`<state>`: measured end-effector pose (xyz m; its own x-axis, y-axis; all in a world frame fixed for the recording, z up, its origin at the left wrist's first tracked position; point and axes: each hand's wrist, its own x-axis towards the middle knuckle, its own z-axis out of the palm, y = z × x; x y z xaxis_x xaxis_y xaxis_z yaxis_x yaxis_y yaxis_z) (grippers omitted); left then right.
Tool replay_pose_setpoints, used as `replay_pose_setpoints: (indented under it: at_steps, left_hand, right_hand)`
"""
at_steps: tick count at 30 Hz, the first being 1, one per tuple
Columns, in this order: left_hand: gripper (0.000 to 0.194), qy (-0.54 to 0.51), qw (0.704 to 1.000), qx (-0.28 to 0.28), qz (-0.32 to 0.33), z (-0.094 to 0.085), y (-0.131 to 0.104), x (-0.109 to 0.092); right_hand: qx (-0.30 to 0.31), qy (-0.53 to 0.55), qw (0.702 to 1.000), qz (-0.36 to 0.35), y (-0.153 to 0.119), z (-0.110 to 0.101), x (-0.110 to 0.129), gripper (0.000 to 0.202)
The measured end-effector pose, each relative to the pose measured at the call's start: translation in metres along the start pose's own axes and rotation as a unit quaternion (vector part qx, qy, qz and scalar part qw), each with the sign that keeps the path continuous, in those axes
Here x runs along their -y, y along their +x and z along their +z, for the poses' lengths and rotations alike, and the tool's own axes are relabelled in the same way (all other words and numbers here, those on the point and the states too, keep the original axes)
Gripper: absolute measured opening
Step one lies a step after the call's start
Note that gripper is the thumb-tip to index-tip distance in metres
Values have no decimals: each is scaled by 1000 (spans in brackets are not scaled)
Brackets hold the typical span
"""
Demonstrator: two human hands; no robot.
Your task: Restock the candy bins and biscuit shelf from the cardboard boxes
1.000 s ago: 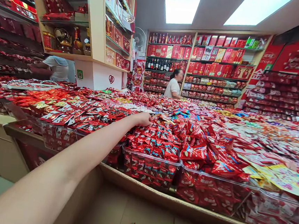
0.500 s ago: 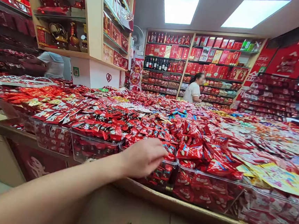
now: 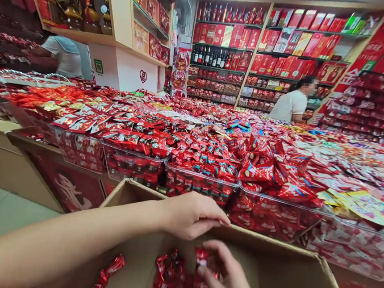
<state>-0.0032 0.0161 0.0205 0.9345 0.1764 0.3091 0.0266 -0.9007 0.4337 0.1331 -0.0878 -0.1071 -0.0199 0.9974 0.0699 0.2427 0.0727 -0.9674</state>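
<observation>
My left hand [image 3: 190,214] hovers over the cardboard box [image 3: 290,251], palm down. Its fingers are stretched to the right and loosely bent, and I see nothing in them. Below it, inside the box, my right hand [image 3: 230,279] pinches a red-wrapped candy [image 3: 201,256] between thumb and fingers. More red candies [image 3: 167,269] lie on the box floor, some partly hidden by the right hand. At the left of the box floor is a further twist-wrapped candy [image 3: 112,267]. Just beyond the box stands a clear bin [image 3: 198,182] heaped with small red candies.
Neighbouring clear bins hold larger red packets [image 3: 277,169] and yellow packets [image 3: 367,211]. A broad display of sweets stretches behind them. One person [image 3: 289,103] is at the back right, another [image 3: 63,54] at the left. A shelf cabinet [image 3: 121,30] juts out at the left.
My left hand has come back from the candy bin to above the box. My right hand has entered view, holding a candy. More candies show in the box, and the view has tilted down.
</observation>
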Motion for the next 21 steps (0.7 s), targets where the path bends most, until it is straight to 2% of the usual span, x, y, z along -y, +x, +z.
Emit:
replay_pose_setpoints:
  at_steps: [2, 4, 6, 9, 11, 17, 21]
  left_hand:
    - [29, -46, 998, -8, -48, 0, 1, -4]
    - [30, -87, 992, 7, -87, 2, 0, -6]
    - [34, -133, 982, 45, -124, 7, 0, -8]
    - [55, -200, 960, 105, -164, 16, 0, -10]
    - [62, -213, 954, 113, -177, 20, 0, -10]
    - [60, -135, 966, 126, -180, 21, 3, -9]
    - [58, -135, 967, 142, -164, 18, 3, -8]
  right_hand:
    - [-88, 118, 989, -9, -2, -11, 15, 28]
    - [-115, 186, 976, -14, -5, -20, 29, 32]
    - [-115, 202, 972, -18, -7, -25, 37, 34]
    - [-119, 221, 968, -7, -8, -28, 39, 30]
    - [-123, 238, 964, 4, -8, -28, 36, 28]
    - [-106, 256, 960, 26, -7, -30, 23, 16]
    - [-139, 268, 953, 33, -6, -26, 25, 18]
